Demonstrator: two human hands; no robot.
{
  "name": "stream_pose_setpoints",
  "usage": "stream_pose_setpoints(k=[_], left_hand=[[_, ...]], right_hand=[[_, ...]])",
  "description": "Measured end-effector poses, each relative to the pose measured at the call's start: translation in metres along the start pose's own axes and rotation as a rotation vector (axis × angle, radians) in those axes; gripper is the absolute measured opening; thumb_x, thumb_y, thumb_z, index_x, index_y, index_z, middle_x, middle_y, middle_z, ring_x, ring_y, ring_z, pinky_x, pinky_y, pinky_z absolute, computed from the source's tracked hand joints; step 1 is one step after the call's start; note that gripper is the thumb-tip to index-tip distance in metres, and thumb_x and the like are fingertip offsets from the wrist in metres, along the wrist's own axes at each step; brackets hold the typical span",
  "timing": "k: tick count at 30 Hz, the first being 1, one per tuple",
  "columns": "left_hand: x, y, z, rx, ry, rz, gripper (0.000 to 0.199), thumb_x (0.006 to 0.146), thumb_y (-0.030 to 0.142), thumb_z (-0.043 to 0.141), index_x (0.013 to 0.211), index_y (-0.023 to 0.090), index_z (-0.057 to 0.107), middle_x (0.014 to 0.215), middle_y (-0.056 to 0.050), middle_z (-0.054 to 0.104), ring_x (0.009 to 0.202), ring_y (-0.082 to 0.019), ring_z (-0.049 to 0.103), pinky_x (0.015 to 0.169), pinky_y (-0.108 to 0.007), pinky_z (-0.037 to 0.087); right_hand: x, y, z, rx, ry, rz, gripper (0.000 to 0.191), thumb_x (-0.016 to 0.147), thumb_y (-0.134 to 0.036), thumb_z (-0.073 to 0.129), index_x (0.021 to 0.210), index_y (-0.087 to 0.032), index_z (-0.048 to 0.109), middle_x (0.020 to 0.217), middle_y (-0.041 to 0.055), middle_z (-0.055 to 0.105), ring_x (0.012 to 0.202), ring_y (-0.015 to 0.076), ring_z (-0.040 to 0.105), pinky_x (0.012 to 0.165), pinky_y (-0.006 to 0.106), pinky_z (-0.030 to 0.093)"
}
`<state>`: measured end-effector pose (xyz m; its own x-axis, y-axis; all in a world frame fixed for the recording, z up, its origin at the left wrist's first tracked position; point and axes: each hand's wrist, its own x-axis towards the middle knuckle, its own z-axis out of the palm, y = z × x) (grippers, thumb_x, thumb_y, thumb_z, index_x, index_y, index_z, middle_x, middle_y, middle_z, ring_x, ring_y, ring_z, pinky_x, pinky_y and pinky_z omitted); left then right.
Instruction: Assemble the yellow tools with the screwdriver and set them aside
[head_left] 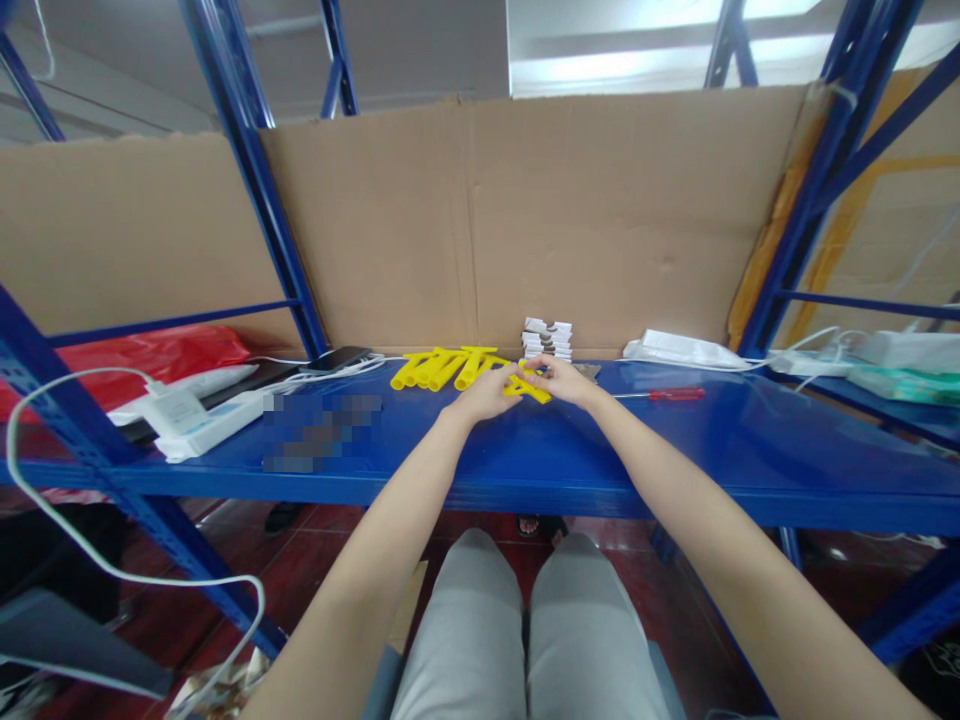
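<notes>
Both hands meet over the middle of the blue shelf. My left hand (491, 393) has its fingers closed on the left side of a yellow plastic piece (534, 390). From the right, my right hand (559, 380) pinches the same piece near its upper end. Just left of the hands, several yellow tube-like pieces (442, 369) lie in a row. Behind the hands, a stack of white notched parts (547, 338) rests against the cardboard. A small brownish item (589, 371) shows partly beside my right hand.
A red-handled screwdriver (675, 394) lies to the right, below a white power strip (686, 350). On the left are a white charger and strip (214, 422), a dark phone (341, 358) and a red bag (157, 365). Cardboard (480, 220) closes the back; blue posts (262, 190) frame the shelf.
</notes>
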<state>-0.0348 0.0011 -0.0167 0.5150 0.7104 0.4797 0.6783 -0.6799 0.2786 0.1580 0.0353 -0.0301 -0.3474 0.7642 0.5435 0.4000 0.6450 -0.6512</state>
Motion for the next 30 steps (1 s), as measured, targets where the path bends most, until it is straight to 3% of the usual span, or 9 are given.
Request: stream_pose_setpoints(k=[11, 21, 30], left_hand=[[0.000, 0.001, -0.001, 0.045, -0.020, 0.060, 0.021, 0.080, 0.017, 0.059, 0.100, 0.019, 0.066, 0.104, -0.004, 0.073, 0.095, -0.020, 0.066, 0.086, -0.032, 0.052], [-0.001, 0.005, 0.002, 0.072, -0.024, 0.038, 0.038, 0.082, 0.016, 0.062, 0.120, 0.020, 0.062, 0.116, -0.006, 0.070, 0.106, -0.020, 0.066, 0.093, -0.033, 0.051], [0.000, 0.005, 0.001, 0.106, -0.070, 0.034, 0.037, 0.084, 0.017, 0.059, 0.120, 0.021, 0.065, 0.122, -0.005, 0.068, 0.114, -0.021, 0.063, 0.100, -0.034, 0.048]], right_hand=[[0.003, 0.006, 0.004, 0.046, 0.111, 0.093, 0.027, 0.083, -0.016, 0.059, 0.110, -0.016, 0.065, 0.119, 0.0104, 0.066, 0.108, 0.0182, 0.062, 0.096, 0.038, 0.050], [0.002, 0.000, 0.001, 0.069, 0.103, 0.135, 0.029, 0.084, -0.012, 0.056, 0.108, -0.016, 0.070, 0.115, 0.0091, 0.071, 0.107, 0.0193, 0.065, 0.099, 0.041, 0.048], [0.000, -0.001, 0.002, 0.074, 0.109, 0.143, 0.029, 0.082, -0.011, 0.058, 0.107, -0.017, 0.069, 0.111, 0.0084, 0.071, 0.103, 0.0184, 0.066, 0.096, 0.040, 0.050]])
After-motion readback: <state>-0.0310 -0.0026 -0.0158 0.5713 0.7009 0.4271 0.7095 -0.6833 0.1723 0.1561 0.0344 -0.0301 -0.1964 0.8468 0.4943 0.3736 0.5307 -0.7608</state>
